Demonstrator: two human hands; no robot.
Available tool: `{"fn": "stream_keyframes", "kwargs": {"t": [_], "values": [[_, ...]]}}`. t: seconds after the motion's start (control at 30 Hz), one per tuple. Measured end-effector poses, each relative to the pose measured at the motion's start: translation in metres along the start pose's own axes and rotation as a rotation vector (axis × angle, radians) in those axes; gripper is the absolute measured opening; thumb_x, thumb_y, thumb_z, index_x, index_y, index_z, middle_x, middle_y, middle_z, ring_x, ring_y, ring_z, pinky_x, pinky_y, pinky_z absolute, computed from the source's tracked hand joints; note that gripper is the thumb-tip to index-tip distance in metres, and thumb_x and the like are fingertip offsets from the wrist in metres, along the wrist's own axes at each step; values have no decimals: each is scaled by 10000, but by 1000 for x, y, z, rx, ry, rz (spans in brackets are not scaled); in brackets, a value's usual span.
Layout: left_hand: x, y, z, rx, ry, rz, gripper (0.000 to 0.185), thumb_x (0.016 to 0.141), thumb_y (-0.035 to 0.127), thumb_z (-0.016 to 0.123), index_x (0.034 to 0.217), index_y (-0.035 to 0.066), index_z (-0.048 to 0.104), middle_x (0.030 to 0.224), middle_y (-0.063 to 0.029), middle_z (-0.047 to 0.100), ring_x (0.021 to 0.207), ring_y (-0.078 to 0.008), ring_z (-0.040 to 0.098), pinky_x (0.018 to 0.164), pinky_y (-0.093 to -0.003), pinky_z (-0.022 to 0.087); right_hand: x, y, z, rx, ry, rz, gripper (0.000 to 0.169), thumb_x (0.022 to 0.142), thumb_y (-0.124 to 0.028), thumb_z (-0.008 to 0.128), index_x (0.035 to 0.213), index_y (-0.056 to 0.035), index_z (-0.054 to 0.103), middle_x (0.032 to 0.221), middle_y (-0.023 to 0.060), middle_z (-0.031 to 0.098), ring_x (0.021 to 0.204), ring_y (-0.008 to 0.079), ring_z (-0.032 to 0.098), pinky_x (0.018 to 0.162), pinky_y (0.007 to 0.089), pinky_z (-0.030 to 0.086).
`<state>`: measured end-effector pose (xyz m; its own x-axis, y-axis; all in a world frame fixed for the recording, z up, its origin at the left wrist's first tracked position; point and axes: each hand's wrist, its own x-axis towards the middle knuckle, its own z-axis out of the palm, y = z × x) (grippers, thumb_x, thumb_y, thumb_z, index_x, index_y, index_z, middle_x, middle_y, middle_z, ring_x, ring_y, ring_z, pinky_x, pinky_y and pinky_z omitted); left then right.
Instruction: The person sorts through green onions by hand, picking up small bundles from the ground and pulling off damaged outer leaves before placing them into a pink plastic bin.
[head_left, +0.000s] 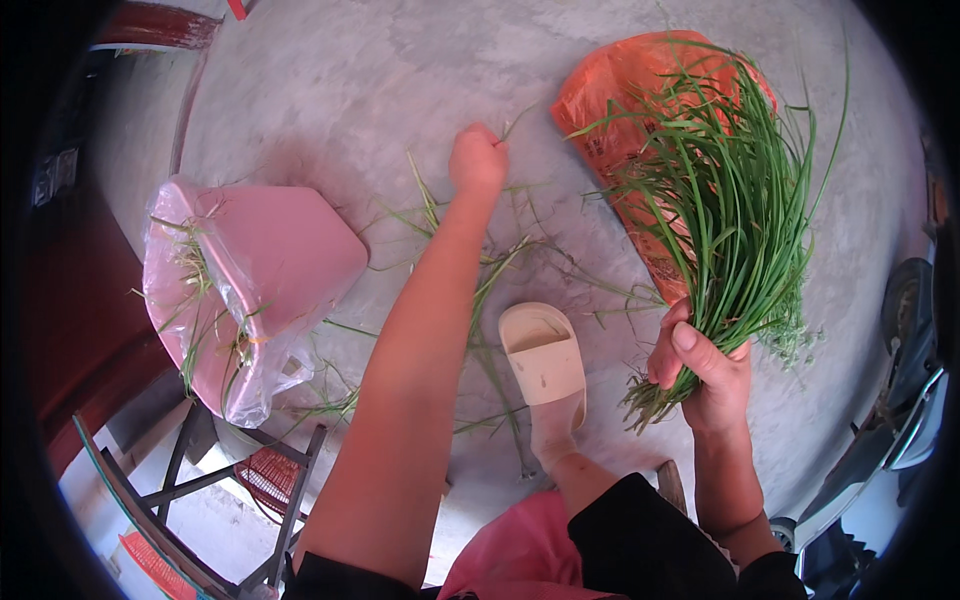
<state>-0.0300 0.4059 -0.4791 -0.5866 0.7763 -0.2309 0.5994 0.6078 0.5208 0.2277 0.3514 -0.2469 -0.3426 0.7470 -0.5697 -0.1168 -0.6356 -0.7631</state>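
My right hand (709, 367) is closed around a thick bunch of long green leaves (739, 202) that look like garlic chives. Their cut or root ends poke out below my fingers, and the tips spread up over an orange plastic bag (600, 90) lying on the floor. My left hand (478, 161) reaches forward above the floor, fingers closed, with a thin green blade (516, 124) sticking out of it. Loose stalks (495, 277) are scattered on the concrete beneath my left arm. To the left is a pink bin (285, 240) lined with clear plastic, with grassy scraps inside and over its rim.
My foot wears a beige slipper (544, 352) between my arms. A metal-framed chair (172, 495) stands at the lower left, by a red woven basket (266, 480). Along the right edge is a scooter-like vehicle (881, 435). Grey concrete floor (337, 82) extends ahead.
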Motion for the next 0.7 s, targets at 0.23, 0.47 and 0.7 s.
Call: {"fn": "stream_keyframes", "kwargs": {"t": [0.23, 0.47, 0.7], "values": [[-73, 29, -78, -1110, -498, -294, 87, 840, 49, 569, 912, 28, 524, 805, -40, 580, 663, -107, 527, 609, -229, 436, 33, 22, 17, 54, 92, 15, 168, 819, -115, 621, 926, 2, 567, 745, 68, 611, 590, 109, 552, 523, 231, 443], [-154, 47, -145, -1386, -488, -317, 119, 846, 41, 570, 959, 37, 535, 868, -57, 598, 739, -109, 574, 666, -230, 478, 44, 83, 57, 281, -167, 170, 125, 840, -126, 608, 928, -40, 588, 827, 53, 627, 599, 96, 563, 552, 228, 463], [-176, 16, -207, -1217, -483, -243, 98, 836, 15, 560, 930, 31, 582, 852, -48, 603, 718, -109, 571, 637, -225, 476, 17, 99, 68, 103, -218, 163, 135, 814, -132, 643, 886, -29, 596, 728, 40, 605, 570, 96, 544, 516, 229, 429]]}}
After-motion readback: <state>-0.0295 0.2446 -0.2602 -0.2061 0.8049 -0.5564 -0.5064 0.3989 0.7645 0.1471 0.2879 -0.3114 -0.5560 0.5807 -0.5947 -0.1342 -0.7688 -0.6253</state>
